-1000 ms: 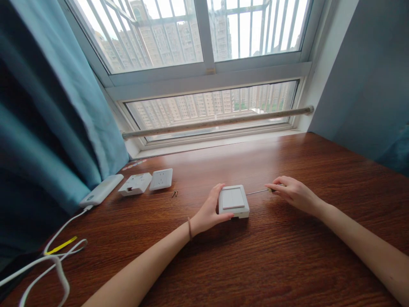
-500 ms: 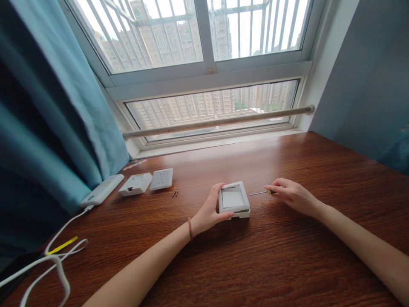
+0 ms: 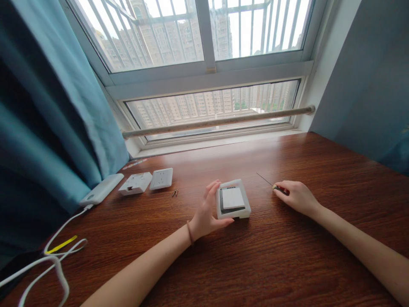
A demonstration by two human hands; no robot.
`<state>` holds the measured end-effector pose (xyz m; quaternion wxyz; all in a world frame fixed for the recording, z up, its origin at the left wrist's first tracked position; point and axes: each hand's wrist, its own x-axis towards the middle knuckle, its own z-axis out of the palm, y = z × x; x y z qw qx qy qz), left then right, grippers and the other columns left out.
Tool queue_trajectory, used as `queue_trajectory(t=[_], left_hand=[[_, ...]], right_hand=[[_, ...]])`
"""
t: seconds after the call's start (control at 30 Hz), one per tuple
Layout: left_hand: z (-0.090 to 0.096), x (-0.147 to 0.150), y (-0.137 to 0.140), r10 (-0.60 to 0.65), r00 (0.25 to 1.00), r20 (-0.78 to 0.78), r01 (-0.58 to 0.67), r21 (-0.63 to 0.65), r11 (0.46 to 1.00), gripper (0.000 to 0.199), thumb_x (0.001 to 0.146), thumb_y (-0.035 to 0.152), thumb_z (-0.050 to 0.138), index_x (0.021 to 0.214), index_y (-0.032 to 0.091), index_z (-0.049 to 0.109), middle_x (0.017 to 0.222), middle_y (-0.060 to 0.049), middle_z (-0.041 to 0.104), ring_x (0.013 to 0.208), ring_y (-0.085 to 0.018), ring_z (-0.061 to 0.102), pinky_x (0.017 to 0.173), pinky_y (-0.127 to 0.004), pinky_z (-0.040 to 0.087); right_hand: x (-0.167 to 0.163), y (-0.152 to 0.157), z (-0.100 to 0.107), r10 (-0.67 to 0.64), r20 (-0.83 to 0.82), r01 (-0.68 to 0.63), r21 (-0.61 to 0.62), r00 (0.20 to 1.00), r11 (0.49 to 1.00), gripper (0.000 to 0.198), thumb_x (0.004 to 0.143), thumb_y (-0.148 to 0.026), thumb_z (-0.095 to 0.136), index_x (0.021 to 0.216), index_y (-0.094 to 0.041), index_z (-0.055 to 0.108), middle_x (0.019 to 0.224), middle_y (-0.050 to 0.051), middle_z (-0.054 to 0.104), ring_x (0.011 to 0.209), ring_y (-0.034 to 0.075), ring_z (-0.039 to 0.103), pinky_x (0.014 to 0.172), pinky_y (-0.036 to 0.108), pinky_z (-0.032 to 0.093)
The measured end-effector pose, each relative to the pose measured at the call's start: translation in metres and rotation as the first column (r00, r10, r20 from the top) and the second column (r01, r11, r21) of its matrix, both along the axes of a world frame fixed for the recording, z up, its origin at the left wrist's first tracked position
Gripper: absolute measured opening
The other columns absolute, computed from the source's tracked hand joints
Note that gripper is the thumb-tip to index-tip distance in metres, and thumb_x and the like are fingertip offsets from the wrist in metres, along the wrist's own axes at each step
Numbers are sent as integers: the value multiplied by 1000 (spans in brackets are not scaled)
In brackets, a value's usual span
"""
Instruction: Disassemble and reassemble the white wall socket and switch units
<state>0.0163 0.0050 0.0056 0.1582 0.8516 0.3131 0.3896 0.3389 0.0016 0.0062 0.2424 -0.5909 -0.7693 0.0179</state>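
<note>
A white wall switch (image 3: pixel 233 198) in a square pale box lies on the table in front of me. Its rocker panel sits inside the raised rim, with a dark strip showing around it. My left hand (image 3: pixel 209 209) curves around the switch's left side, fingers at the far left corner and thumb along the near edge. To the right, my right hand (image 3: pixel 295 197) is closed around the dark handle of a thin screwdriver (image 3: pixel 265 179). The screwdriver's shaft points up and left, apart from the switch.
Two small screws (image 3: pixel 175 193) lie left of my left hand. Behind them are a socket panel (image 3: pixel 161 178) and a white mounting box (image 3: pixel 135 183). A white power bank (image 3: pixel 102 189) with a white cable (image 3: pixel 65 219) lies by the curtain (image 3: pixel 96 145). A window stands behind the table (image 3: pixel 281 256).
The screwdriver has come away from the switch's right side and swung to point up-left. The tilted cover frame over the switch no longer shows as before; a dark strip now surrounds the rocker.
</note>
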Motion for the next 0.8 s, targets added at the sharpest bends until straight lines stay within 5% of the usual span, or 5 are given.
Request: queue_trajectory(t=[0.23, 0.6, 0.73, 0.8], left_hand=[[2, 4, -6, -113, 983, -146, 130, 113, 985, 104, 59, 48, 72, 139, 23, 11, 133, -16, 29, 127, -35, 28, 106, -53, 21], [1, 5, -6, -107, 976, -192, 140, 168, 976, 105, 60, 50, 71, 140, 21, 10, 131, -18, 32, 126, -37, 29, 105, -56, 19], [1, 5, -6, -76, 975, -208, 119, 203, 972, 104, 60, 53, 69, 140, 19, 11, 130, -19, 34, 125, -38, 30, 105, -55, 20], [0, 7, -7, -39, 975, -218, 96, 256, 962, 103, 61, 55, 67, 139, 18, 12, 128, -19, 37, 124, -37, 32, 104, -56, 22]], right_hand=[[-2, 0, -6, -32, -44, 29, -60, 998, 998, 20, 78, -33, 50, 77, -23, 68, 70, 1, 60, 62, 16, 57, 60, 26, 43], [-2, -1, -15, -145, -49, 138, -133, 988, 982, 21, 76, -36, 55, 90, -25, 65, 78, 2, 64, 69, 19, 60, 61, 28, 45], [-12, -8, -10, -134, -56, 138, 84, 989, 987, 25, 78, -34, 54, 99, -20, 61, 84, 7, 62, 76, 22, 59, 67, 32, 46], [-25, -19, -5, 1, -102, 25, 258, 995, 966, 22, 83, -26, 50, 101, -18, 58, 87, 8, 60, 80, 21, 58, 72, 32, 45]])
